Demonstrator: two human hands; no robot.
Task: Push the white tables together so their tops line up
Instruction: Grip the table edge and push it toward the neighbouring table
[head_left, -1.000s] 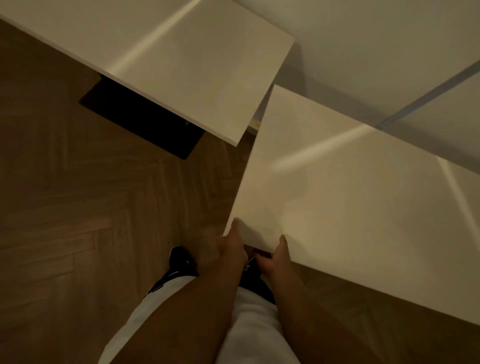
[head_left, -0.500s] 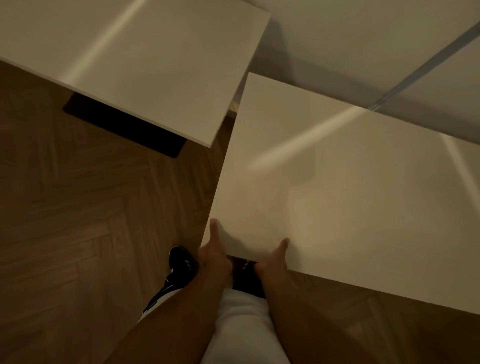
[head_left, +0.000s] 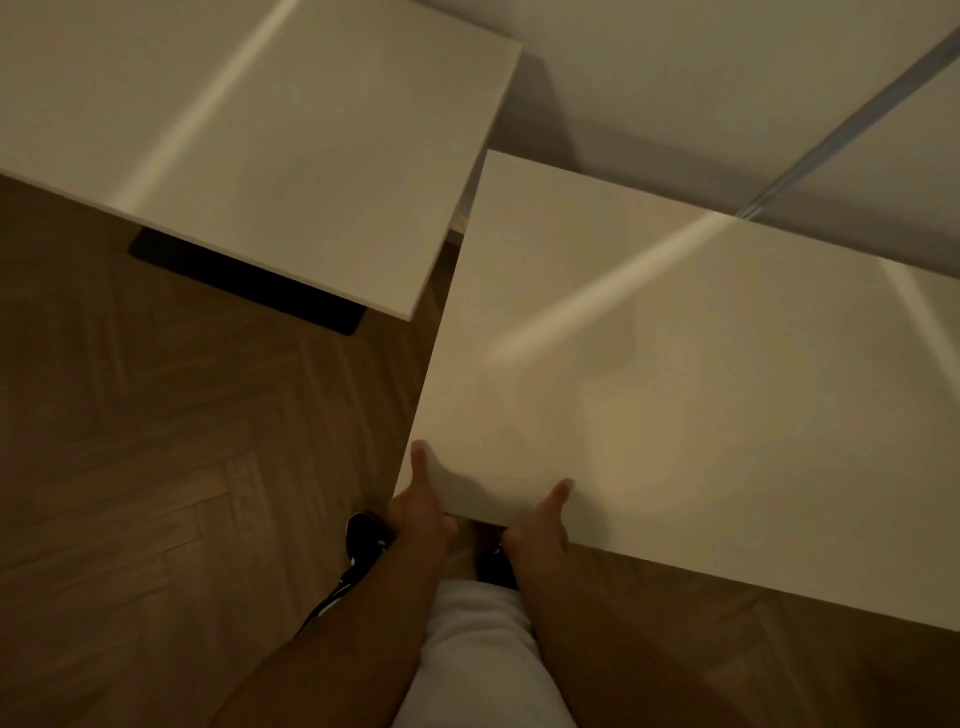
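Observation:
Two white tables fill the view. The right table (head_left: 701, 389) has its near left corner in both my hands. My left hand (head_left: 421, 512) grips that corner, thumb lying on the top along the left edge, fingers hidden beneath. My right hand (head_left: 537, 525) grips the near edge a little to the right, thumb on top, fingers under the board. The left table (head_left: 270, 140) stands at the upper left, its right edge close beside the right table's left edge. A narrow wedge-shaped gap separates them, and the left table's near edge lies farther from me.
A herringbone wooden floor (head_left: 156, 493) spreads on the left and below. A black base (head_left: 249, 283) shows under the left table. A pale wall (head_left: 727, 93) with a grey strip (head_left: 852, 119) runs behind both tables. My dark shoes (head_left: 363, 540) stand under the held corner.
The right table's left edge has swung closer to the left table, narrowing the gap. Both hands keep their grip on the near corner, now spread a little wider apart.

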